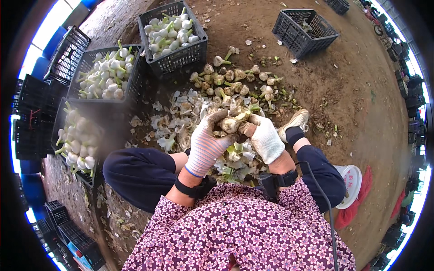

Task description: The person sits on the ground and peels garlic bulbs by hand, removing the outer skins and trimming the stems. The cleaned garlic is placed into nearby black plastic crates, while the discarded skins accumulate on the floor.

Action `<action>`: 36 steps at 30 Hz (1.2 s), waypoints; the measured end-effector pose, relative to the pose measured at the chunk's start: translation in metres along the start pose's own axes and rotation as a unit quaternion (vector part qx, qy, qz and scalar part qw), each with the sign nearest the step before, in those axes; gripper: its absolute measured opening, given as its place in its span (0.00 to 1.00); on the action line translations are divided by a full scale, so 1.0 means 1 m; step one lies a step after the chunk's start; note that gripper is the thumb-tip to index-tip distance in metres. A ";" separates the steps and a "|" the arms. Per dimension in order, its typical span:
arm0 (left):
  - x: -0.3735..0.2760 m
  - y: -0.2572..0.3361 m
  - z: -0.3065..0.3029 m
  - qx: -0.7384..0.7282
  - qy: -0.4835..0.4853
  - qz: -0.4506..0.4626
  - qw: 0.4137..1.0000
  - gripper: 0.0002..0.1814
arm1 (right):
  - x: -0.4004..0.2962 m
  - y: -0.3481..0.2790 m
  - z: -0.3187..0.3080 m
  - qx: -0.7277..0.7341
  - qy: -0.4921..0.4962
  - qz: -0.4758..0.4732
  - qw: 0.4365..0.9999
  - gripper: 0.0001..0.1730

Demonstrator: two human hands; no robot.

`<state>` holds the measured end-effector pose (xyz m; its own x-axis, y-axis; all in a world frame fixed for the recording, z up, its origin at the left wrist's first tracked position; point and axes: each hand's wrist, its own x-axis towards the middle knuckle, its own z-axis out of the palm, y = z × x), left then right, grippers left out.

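Between my two gloved hands is a garlic bulb [230,125] with a brownish outer skin and a short green stem pointing up to the right. My left hand [212,139], in a striped glove with soiled fingers, grips the bulb from the left. On its other side, the thumb and fingers of my right hand [262,133], in a white glove, pinch it near the stem. Just beyond the hands lies a pile of unpeeled garlic bulbs [234,76] on the earth floor. Peeled garlic skins [183,111] are heaped below and to the left of the hands.
Black plastic crates of cleaned garlic stand at left: one at the back [200,44], one in the middle [130,89], one nearer [90,178]. Another crate [301,40] with little inside is at the far right. A white bucket [352,186] and red mesh [349,215] lie beside my right knee.
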<state>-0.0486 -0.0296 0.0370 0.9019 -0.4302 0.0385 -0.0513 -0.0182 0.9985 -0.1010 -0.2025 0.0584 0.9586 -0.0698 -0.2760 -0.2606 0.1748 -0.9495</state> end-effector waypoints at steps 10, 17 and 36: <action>-0.003 -0.003 -0.006 -0.295 -0.072 -0.179 0.936 0.26 | -0.011 0.014 0.008 -0.013 0.107 -0.051 0.993 0.17; 0.002 0.007 0.001 -0.151 -0.096 -0.145 0.973 0.30 | -0.007 0.026 -0.001 -0.350 0.189 -0.266 0.878 0.15; 0.005 -0.004 -0.019 -0.240 -0.157 -0.182 0.941 0.36 | -0.006 0.018 -0.011 -0.198 0.035 -0.189 0.961 0.14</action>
<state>-0.0354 -0.0144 0.0343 0.6480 -0.7207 -0.2464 0.5036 0.1627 0.8485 -0.1124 -0.2094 0.0417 0.9870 -0.1230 0.1033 0.0681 -0.2621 -0.9626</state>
